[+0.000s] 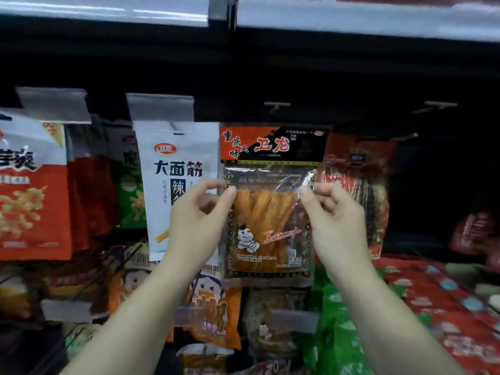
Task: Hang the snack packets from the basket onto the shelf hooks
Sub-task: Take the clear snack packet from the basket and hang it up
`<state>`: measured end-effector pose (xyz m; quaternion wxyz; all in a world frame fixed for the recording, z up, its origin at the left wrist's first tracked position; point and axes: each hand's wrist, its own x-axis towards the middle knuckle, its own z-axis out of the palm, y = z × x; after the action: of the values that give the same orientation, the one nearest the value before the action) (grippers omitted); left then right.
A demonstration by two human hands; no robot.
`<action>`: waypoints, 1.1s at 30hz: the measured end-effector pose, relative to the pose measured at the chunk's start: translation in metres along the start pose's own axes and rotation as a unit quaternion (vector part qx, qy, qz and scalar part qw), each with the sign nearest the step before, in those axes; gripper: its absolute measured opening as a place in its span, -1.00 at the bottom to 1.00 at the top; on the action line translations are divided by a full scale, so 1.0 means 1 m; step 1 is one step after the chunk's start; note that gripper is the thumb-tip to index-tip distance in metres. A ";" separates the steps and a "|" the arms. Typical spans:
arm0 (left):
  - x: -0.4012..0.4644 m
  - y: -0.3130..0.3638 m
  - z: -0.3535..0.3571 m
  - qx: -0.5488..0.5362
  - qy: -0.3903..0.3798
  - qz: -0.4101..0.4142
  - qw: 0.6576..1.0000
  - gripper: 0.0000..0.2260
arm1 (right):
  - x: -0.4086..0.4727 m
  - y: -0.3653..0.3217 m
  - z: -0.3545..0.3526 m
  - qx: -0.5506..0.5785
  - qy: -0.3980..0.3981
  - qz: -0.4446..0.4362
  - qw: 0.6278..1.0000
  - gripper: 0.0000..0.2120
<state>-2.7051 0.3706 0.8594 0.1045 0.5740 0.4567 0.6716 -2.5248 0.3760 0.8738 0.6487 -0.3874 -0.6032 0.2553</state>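
Both forearms reach up from the bottom edge. My left hand point(200, 212) pinches the left edge of the clear plastic snack packet with orange strips and a red-and-black header point(270, 207); my right hand point(332, 212) pinches its right edge. It sits upright before the shelf's middle, below a bare metal hook point(276, 105). Whether the header hole has caught any hook I cannot tell. My worry: if it has not and I let go, the packet drops. Hanging just left, the white tall pouch with dark lettering point(177, 185) crowds it; a red foil packet point(359, 185) hangs behind on the right.
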 end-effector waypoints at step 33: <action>0.014 0.002 0.009 0.047 0.016 0.111 0.993 -0.45 | 0.048 0.008 0.007 0.064 -0.005 0.048 0.997 -0.51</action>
<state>-2.7005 0.3833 0.8698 -0.0049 0.6141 0.4230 0.6662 -2.5236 0.4204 0.8956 0.6559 -0.3721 -0.5698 0.3266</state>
